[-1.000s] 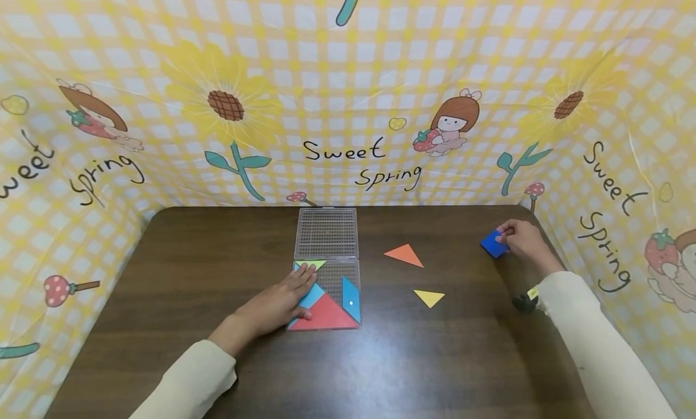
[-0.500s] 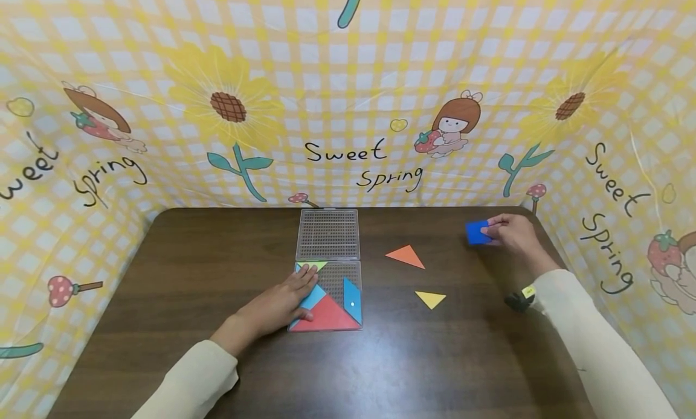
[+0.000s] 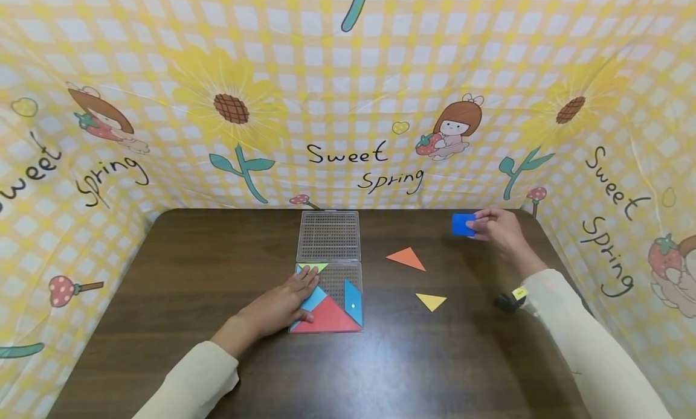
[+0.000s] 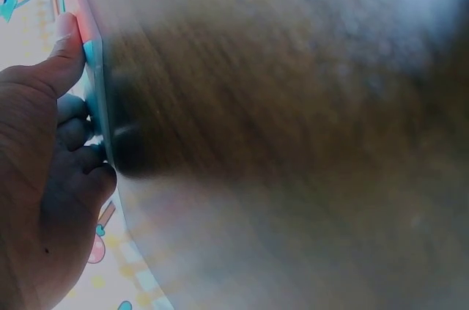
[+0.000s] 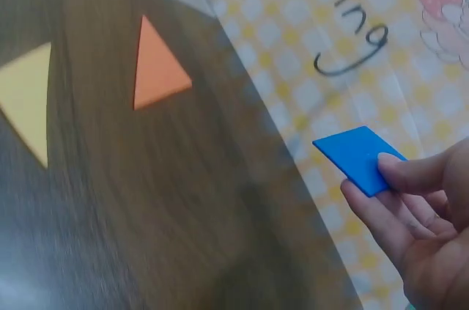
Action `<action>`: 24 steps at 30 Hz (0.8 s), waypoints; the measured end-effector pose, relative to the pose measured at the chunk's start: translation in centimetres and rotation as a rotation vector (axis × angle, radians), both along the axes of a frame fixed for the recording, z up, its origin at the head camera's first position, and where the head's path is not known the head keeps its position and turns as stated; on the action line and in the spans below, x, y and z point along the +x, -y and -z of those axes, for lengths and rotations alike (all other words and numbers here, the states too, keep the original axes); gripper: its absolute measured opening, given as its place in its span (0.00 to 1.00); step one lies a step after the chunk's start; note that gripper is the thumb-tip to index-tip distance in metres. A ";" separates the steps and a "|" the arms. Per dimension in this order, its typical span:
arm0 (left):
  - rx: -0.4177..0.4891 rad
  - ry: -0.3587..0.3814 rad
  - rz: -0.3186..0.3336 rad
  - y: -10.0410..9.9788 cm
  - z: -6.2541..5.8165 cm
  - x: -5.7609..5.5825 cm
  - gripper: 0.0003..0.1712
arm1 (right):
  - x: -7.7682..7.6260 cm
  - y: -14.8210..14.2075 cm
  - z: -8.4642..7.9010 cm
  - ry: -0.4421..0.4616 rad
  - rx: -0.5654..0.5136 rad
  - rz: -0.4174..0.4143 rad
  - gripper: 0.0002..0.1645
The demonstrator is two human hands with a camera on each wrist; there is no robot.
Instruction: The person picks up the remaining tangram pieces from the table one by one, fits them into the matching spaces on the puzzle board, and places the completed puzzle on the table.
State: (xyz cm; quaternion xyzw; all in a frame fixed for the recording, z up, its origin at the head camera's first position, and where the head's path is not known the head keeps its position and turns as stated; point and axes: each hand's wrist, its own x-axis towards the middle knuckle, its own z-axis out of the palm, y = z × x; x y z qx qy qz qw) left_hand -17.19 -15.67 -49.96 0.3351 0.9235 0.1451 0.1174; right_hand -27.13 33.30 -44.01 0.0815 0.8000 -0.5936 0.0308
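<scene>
My right hand (image 3: 501,233) pinches a dark blue square tangram piece (image 5: 355,155) between thumb and fingers, raised off the tabletop near the back right. My left hand (image 3: 283,301) lies across the left side of a hinged clear tangram case (image 3: 328,236), its fingers and thumb resting on the pieces inside. Those pieces are a red triangle (image 3: 328,317), a light blue piece partly under the hand, a green triangle (image 3: 321,267) at the top and a blue parallelogram (image 3: 353,301) at the right. The hand hides part of the green and light blue pieces.
An orange triangle (image 3: 406,258) and a yellow triangle (image 3: 431,300) lie on the dark wooden table (image 3: 413,371), right of the case. A yellow checked cloth (image 3: 348,93) walls the back and sides.
My right hand has carried the blue square leftward and a little toward the back, turning it as it went. My left hand has stayed on the case.
</scene>
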 end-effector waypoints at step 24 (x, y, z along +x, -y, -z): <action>0.004 -0.009 0.010 -0.1 -0.2 0.1 0.46 | -1.4 5.2 -1.7 0.038 0.052 -0.061 0.22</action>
